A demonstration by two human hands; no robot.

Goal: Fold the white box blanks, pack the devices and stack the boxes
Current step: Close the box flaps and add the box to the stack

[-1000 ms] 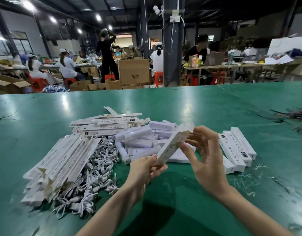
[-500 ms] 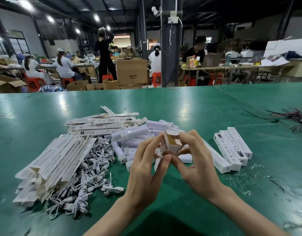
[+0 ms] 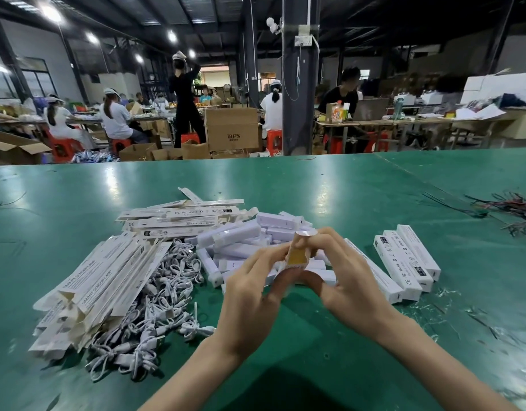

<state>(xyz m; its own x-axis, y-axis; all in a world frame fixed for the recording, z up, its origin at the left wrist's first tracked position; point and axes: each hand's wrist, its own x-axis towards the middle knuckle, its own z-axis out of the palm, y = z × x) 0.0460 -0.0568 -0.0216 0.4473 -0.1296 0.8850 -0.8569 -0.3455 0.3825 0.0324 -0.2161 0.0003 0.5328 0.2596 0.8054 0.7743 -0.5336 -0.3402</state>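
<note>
My left hand (image 3: pixel 251 295) and my right hand (image 3: pixel 349 284) both grip one white box blank (image 3: pixel 297 256) end-on above the green table (image 3: pixel 330 185). Its brown inside shows and a rounded end flap sticks up. Behind my hands lies a heap of white devices (image 3: pixel 244 241). Flat box blanks (image 3: pixel 92 280) are piled at the left, with more blanks (image 3: pixel 178 218) further back. A tangle of white cables (image 3: pixel 155 307) lies beside them. Three closed boxes (image 3: pixel 407 262) lie side by side to the right.
Loose dark wires (image 3: pixel 513 206) lie at the table's right edge. Clear plastic scraps (image 3: pixel 451 304) litter the table near the closed boxes. Beyond the far edge are cardboard cartons (image 3: pixel 232 129), a dark pillar (image 3: pixel 300 75) and several seated workers.
The box was held long and slanted between my hands a second ago. Both hands have closed in around it and turned its open end towards me.
</note>
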